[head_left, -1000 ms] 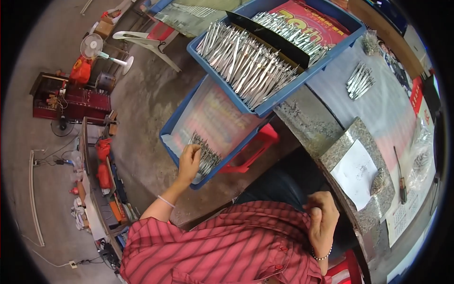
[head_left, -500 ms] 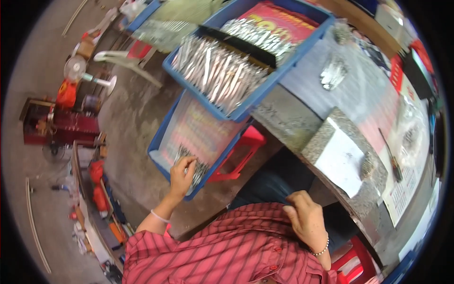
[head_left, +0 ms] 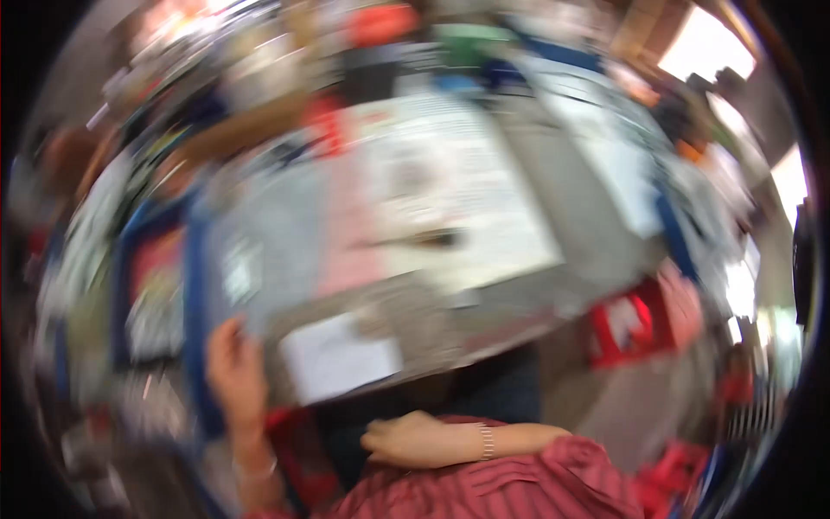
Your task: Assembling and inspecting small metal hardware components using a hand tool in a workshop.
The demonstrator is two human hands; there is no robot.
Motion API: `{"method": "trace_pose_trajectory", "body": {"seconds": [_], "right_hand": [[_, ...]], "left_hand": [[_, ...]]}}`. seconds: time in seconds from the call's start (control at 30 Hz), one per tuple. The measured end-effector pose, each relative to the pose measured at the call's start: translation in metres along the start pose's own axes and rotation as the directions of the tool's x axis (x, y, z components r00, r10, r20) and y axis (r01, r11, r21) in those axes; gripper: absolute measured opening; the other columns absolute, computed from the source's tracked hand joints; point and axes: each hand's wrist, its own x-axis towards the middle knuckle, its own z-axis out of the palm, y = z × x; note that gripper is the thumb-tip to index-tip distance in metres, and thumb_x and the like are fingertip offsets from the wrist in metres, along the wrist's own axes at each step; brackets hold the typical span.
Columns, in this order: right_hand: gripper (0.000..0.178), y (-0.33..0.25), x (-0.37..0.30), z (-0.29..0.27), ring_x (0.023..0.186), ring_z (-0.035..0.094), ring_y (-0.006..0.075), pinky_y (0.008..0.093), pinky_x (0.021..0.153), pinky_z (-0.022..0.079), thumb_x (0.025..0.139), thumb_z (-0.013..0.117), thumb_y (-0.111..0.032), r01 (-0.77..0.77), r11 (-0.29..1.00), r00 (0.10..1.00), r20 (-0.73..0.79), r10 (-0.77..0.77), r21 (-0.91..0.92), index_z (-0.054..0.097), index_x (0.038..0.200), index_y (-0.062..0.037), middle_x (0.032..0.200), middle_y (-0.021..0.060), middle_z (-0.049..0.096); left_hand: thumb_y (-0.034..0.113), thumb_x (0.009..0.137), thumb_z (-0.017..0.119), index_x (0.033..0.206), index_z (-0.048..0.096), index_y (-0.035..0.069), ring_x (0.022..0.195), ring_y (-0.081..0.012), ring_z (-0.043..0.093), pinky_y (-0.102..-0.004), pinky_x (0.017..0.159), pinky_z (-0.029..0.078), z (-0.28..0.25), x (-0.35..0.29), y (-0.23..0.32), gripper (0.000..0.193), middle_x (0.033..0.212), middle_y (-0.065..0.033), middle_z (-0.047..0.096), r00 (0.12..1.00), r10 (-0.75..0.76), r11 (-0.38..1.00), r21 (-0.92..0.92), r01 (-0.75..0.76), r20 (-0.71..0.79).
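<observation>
My left hand is raised beside the left end of a stone slab. Its fingers are smeared by motion, so whether it holds anything cannot be made out. A white paper sheet lies on the slab, with a blurred small greyish heap by its upper edge. My right hand rests low in front of my body, below the table edge. Its fingers are loosely curled in, with nothing visible in them. A beaded bracelet circles the right wrist.
Left of my left hand, a blue bin holds blurred silvery pieces. More silvery pieces lie on a clear sheet on the table. A dark-handled tool rests on white printed paper. A red stool stands right.
My view has swung right, from the bins to the table. My left hand has left the lower blue bin's metal pieces and come up beside the slab. My right hand stays near my lap.
</observation>
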Motion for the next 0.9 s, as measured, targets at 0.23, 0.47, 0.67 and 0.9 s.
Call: {"method": "trace_pose_trajectory", "body": {"seconds": [0.23,0.47,0.67,0.9], "right_hand": [[0.028,0.024,-0.040,-0.016,0.081,0.063,0.0370,0.0453,0.068,0.051,0.088,0.058,-0.025,-0.227,0.972,0.964,-0.127,0.232,0.056,0.052,0.093,0.0017,0.089,0.0181,0.059],[0.020,0.029,-0.173,-0.013,0.084,0.061,0.0366,0.0436,0.075,0.050,0.089,0.055,-0.023,-0.559,0.713,0.540,-0.466,0.701,0.424,0.058,0.091,-0.0025,0.088,0.0189,0.060],[0.025,-0.038,-0.434,0.018,0.093,0.054,0.0390,0.0478,0.080,0.044,0.076,0.053,-0.002,-0.867,-0.307,-0.453,-0.878,0.155,0.393,0.052,0.101,0.0007,0.098,0.0207,0.052],[0.054,-0.198,-0.610,0.021,0.114,0.052,0.0400,0.0497,0.094,0.043,0.080,0.068,-0.024,-0.316,-0.620,-0.629,-0.648,-0.430,0.718,0.044,0.120,0.0020,0.125,0.0251,0.050]], "left_hand": [[0.023,0.095,0.059,0.110,0.058,-0.006,0.093,-0.0278,0.059,-0.0380,0.088,0.047,0.011,-0.006,-0.044,0.033,0.103,-0.0210,0.061,0.968,0.224,0.961,-0.140,-0.239,-0.113],[0.019,0.095,0.058,0.120,0.051,-0.008,0.099,-0.0314,0.057,-0.0398,0.092,0.046,0.023,-0.013,-0.051,0.038,0.111,-0.0221,0.058,1.000,0.025,0.988,-0.149,-0.028,-0.016],[0.016,0.095,0.056,0.117,0.053,-0.008,0.097,-0.0311,0.057,-0.0398,0.091,0.046,0.021,-0.017,-0.045,0.033,0.108,-0.0224,0.059,1.000,0.022,0.988,-0.153,-0.024,-0.016],[0.016,0.096,0.055,0.113,0.054,-0.009,0.096,-0.0312,0.057,-0.0403,0.091,0.046,0.032,-0.010,-0.056,0.030,0.105,-0.0233,0.059,0.997,0.059,0.995,-0.077,-0.063,-0.049]]}}
